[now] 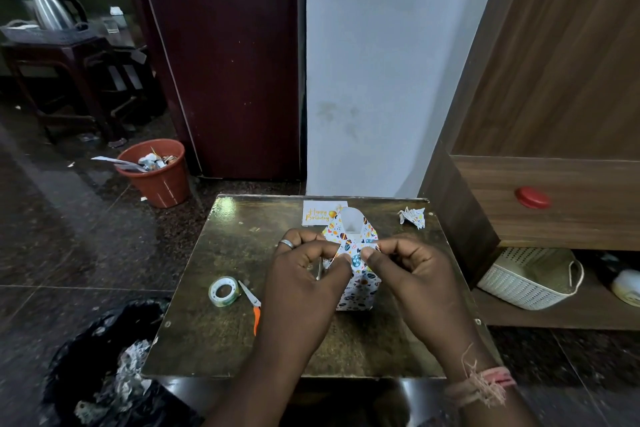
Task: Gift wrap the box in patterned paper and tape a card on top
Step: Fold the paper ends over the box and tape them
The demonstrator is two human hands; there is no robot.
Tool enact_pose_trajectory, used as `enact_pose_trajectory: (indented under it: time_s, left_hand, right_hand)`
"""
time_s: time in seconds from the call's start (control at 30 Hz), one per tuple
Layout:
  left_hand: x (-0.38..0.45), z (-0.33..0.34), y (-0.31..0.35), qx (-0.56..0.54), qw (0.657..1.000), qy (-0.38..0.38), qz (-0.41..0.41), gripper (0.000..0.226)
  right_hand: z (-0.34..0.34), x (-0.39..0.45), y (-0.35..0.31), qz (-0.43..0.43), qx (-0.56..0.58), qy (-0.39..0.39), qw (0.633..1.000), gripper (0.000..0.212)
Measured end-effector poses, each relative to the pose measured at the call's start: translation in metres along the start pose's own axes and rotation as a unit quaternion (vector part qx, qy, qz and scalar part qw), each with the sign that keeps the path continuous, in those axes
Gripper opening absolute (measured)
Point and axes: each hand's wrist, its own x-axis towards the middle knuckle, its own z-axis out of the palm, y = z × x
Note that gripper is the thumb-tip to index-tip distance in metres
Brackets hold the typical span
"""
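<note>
One box upright mid-desk, wrapped in white patterned paper, top flaps unfolded. Left hand and right hand both pinch paper flaps. Card behind box; tape roll, scissors left.

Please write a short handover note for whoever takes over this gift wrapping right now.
Left hand and right hand both pinch the patterned paper flaps at the near end of the box, mid-table.
Done: paper is around the box sides.
Left: far end flaps stand open; near end not taped.
Tape roll and scissors lie left of the box; birthday card lies behind it, not attached.
</note>
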Motion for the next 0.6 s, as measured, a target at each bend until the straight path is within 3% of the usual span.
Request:
enact_pose_trajectory:
  time_s: [0.17, 0.3, 0.4, 0.5, 0.6]
  left_hand:
    - [0.001, 0.001, 0.000, -0.010, 1.000, -0.020, -0.020, 0.016]
    - [0.008, -0.003, 0.004, -0.131, 0.986, -0.038, -0.094, 0.053]
    - [0.014, -0.002, 0.005, -0.220, 0.961, -0.062, -0.155, 0.068]
    - [0.018, 0.001, 0.003, -0.291, 0.934, -0.095, -0.186, 0.059]
    - [0.021, 0.001, 0.002, -0.343, 0.908, -0.117, -0.207, 0.047]
  right_hand:
    - [-0.004, 0.003, -0.003, 0.026, 0.000, -0.042, 0.999, 0.008]
    - [-0.008, 0.010, -0.002, 0.050, 0.024, -0.067, 0.996, 0.038]
    - [-0.007, 0.016, -0.005, 0.100, 0.066, -0.099, 0.988, 0.050]
    - [-0.003, 0.017, -0.007, 0.137, 0.151, -0.118, 0.972, 0.038]
    - [0.000, 0.019, -0.002, 0.159, 0.157, -0.106, 0.969, 0.032]
